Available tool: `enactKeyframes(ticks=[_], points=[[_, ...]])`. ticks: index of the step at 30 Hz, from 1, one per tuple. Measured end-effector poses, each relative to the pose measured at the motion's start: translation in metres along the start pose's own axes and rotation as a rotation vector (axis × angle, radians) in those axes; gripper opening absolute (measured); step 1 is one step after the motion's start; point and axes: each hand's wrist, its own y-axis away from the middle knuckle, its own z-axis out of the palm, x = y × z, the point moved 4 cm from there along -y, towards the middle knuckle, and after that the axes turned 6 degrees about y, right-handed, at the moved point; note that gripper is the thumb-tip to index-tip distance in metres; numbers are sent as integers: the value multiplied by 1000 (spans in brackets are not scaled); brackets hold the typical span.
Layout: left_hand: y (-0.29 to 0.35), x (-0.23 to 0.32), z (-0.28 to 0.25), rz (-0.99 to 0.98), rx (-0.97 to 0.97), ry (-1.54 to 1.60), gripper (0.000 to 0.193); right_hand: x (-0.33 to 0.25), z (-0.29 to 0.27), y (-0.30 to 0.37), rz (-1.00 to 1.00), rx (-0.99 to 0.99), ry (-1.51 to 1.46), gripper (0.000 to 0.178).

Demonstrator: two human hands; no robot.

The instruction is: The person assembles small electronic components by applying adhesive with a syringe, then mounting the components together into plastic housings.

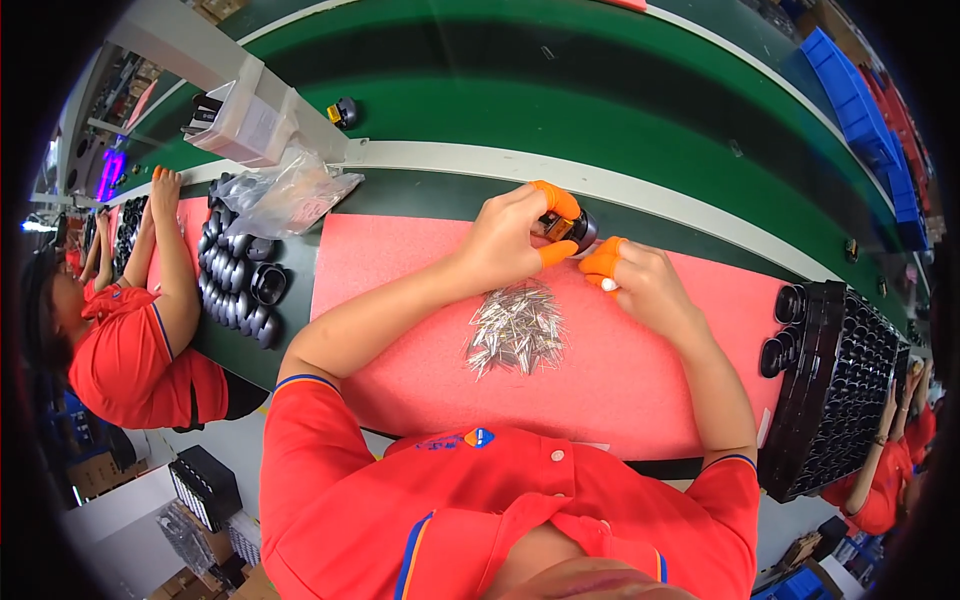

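Note:
My left hand [508,238], with orange finger cots on thumb and forefinger, grips a dark rounded housing [582,230] at the far edge of the pink mat [640,400]. A yellow-orange part shows inside the housing. Close against its right side is my right hand [645,285], its orange-tipped fingers pinched together. Whatever sits between those fingertips is too small to make out. A small white piece [608,285] shows at one of the right fingers. Just nearer than both hands, a loose heap of thin silvery metal pins [515,330] lies on the mat.
Left of the mat stand rows of dark housings [228,270] and a clear plastic bag [300,190]. Black trays of round parts [840,380] fill the right end. Beyond a pale rail runs a green conveyor [600,90], carrying another housing [345,112]. Co-workers sit on both sides.

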Motion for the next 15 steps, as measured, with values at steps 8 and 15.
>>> enactKeyframes(ticks=[8, 15], points=[[2, -1, 1, 40, 32, -81, 30, 10, -7, -2, 109, 58, -326, 19], [2, -1, 7, 92, 47, -126, 30, 8, -13, -14, 244, 362, -489, 13]])
